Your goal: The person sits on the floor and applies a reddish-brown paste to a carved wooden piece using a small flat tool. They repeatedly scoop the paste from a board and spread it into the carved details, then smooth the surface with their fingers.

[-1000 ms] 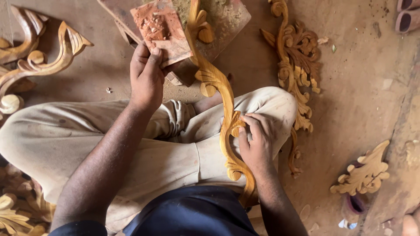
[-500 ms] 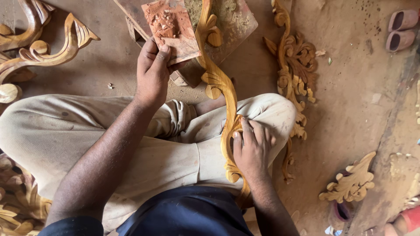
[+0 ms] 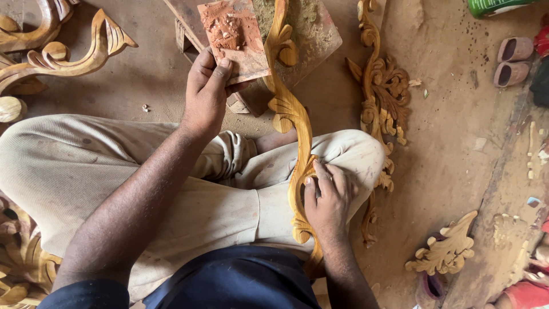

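Far left, on the dirt floor [image 3: 143, 80]: pale carved scroll pieces [image 3: 63, 57], more carvings [image 3: 20, 257] low at the edge. Next, left hand [image 3: 207, 91], raised over the lap, fingers curled, thumb on top, pinching the near edge of a worn reddish sheet of sandpaper [image 3: 233, 37]. Behind the sheet, a dusty flat board [image 3: 311, 34] on the ground. Centre: long carved wooden scroll [image 3: 291, 120], golden, running from the board down across the bent knee in beige trousers [image 3: 171, 189], one end hidden by the forearm. Right hand [image 3: 327, 200] laid flat on the scroll's lower curve, fingers together, pressing it against the knee. Further right, another ornate carving [image 3: 380, 86] on the floor, a small leaf-shaped carving [image 3: 446, 249], pink sandals [image 3: 514, 60] at the top corner.
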